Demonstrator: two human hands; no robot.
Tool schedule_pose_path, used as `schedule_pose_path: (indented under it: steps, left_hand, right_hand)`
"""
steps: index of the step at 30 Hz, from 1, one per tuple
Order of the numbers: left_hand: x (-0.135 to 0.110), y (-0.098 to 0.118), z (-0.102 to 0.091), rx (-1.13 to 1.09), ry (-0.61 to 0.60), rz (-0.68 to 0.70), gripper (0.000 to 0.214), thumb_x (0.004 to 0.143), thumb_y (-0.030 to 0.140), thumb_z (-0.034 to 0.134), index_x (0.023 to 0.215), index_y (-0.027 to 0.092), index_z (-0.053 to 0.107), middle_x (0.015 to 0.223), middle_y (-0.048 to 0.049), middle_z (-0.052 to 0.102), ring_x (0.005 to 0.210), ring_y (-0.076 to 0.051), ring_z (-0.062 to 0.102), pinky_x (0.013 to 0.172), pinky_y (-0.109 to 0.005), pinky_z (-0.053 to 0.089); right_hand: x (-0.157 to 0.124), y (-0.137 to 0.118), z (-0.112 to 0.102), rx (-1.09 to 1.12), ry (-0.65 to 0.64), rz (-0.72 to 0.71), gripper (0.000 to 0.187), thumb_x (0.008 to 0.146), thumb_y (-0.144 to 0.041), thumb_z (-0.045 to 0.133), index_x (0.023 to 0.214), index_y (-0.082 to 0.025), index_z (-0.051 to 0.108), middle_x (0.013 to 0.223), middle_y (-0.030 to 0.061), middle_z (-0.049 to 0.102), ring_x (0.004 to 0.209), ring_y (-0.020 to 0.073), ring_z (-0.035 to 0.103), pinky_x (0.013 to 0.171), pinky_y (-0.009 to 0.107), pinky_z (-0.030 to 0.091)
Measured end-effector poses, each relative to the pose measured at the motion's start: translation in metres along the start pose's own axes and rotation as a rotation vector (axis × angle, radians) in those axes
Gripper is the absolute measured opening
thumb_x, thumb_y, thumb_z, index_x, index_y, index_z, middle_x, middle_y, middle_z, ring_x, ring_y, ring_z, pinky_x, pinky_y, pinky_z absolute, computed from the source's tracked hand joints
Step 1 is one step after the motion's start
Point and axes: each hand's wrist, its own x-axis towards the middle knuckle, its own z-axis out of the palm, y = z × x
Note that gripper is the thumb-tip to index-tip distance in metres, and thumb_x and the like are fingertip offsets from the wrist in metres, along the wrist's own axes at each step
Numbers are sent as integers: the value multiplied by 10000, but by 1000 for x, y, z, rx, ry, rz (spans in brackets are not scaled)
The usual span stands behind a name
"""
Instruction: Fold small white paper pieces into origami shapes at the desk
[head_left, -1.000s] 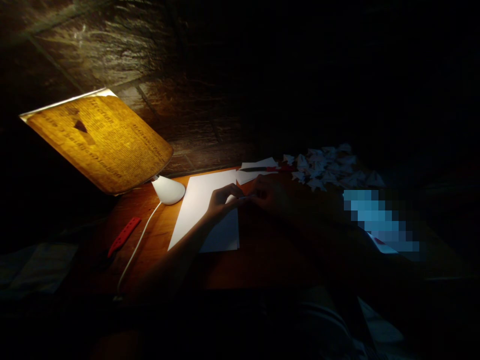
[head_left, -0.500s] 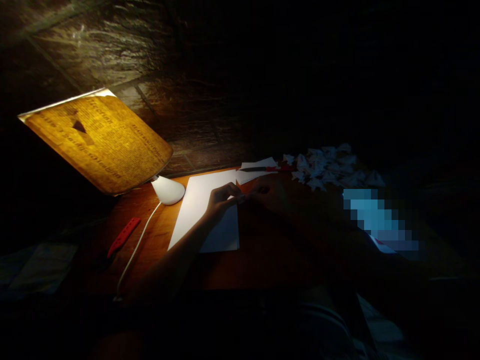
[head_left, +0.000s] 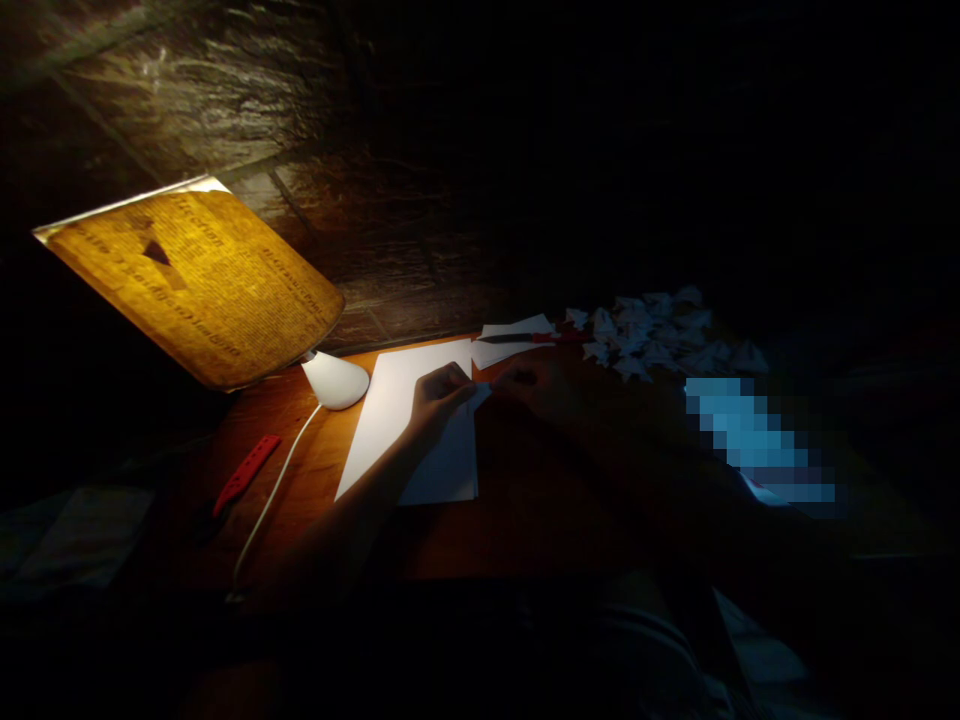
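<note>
Wooden surface, dim, lit from the left of the frame: one small paper piece, frame centre.
Your left hand: closed, pinching the paper piece; your right hand: curled near its right end, grip too shadowed to tell. Advisable: light fingertip pressure, edges matched, work turned toward the lamp.
</note>
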Motion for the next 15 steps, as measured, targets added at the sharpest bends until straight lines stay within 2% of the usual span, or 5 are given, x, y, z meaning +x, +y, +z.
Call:
schedule_pose_path:
  steps: [4, 9, 15]
  left_hand:
    - [0, -5, -3, -10, -29, -66, 395, 735, 426, 851, 649, 175, 559, 617, 35, 509, 462, -68, 419, 400, -212, 263]
    - [0, -4, -4, 63, -92, -59, 421, 758, 506, 823, 668, 172, 583, 546, 34, 522, 410, -84, 490, 401, -221, 344]
    - [-2, 3, -2, 49, -89, -119, 459, 757, 492, 829, 624, 183, 518, 489, 56, 470, 362, -61, 410, 359, -205, 252]
  right_hand:
    - [1, 0, -1, -9, -5, -20, 137, 738, -313, 721, 732, -179, 693, 763, 43, 714, 726, 179, 627, 681, 314, 501]
    - [2, 2, 0, -37, -26, -39, 162, 781, -327, 666, 707, -183, 650, 713, 21, 661, 698, 164, 588, 658, 298, 477]
    - [-2, -1, 2, -77, -104, -17, 173, 834, -347, 645, 782, -181, 636, 779, 21, 662, 742, 165, 591, 696, 303, 468]
